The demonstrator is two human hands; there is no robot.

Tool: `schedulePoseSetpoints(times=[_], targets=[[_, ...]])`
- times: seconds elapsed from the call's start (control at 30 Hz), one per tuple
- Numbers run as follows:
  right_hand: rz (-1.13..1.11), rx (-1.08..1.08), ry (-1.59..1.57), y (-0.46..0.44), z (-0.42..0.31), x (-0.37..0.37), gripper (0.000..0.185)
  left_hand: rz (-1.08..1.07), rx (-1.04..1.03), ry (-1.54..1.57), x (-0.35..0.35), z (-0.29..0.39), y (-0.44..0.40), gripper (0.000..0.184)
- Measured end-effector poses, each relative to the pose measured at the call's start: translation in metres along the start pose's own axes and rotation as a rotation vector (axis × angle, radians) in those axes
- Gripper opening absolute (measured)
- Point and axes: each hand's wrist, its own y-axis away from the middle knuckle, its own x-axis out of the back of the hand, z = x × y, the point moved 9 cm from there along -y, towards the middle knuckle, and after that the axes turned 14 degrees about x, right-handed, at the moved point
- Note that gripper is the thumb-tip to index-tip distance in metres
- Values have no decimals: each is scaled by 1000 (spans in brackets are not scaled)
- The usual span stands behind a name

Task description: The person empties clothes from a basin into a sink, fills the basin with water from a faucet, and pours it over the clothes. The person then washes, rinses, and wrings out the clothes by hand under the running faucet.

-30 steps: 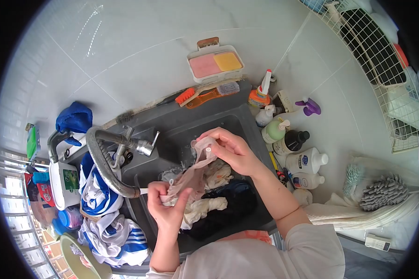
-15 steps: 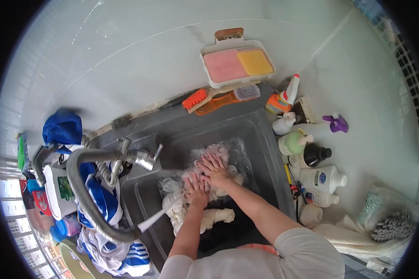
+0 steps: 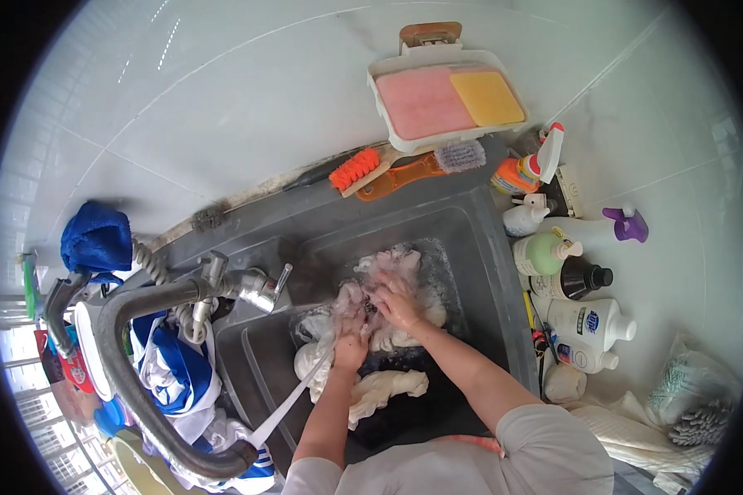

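Observation:
My left hand and my right hand are down in sudsy water, pressed against a wet pale pinkish cloth in the grey sink. The fingers of my right hand stretch over the cloth and look apart. Those of my left hand sink among the wet folds and are blurred, so their grip is unclear. A cream-coloured piece of fabric lies nearer my body, over dark cloth in the basin. Water streams from the curved tap onto the laundry beside my left wrist.
Right of the sink stand several bottles, including a white one and an orange spray bottle. Two brushes lie on the back ledge, one with orange bristles. A soap box hangs above. Blue-and-white clothes are heaped left.
Both hands have pushed deeper into the pinkish cloth, which has bunched around the fingers. The whole view has shifted slightly. The water still runs.

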Motion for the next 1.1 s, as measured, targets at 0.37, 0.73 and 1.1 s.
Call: schedulePoseSetpoints(times=[0.37,0.73,1.1], targets=[[276,-97,-151,3,-111,96,20,0,133,801,93,51,56,25],[172,-1010,-2180,11,-66,-27,56,-147,-260,1195,198,177,99,32],[791,-1022,-1520,6,26,81,31,-180,147,833,138,149,35,35]])
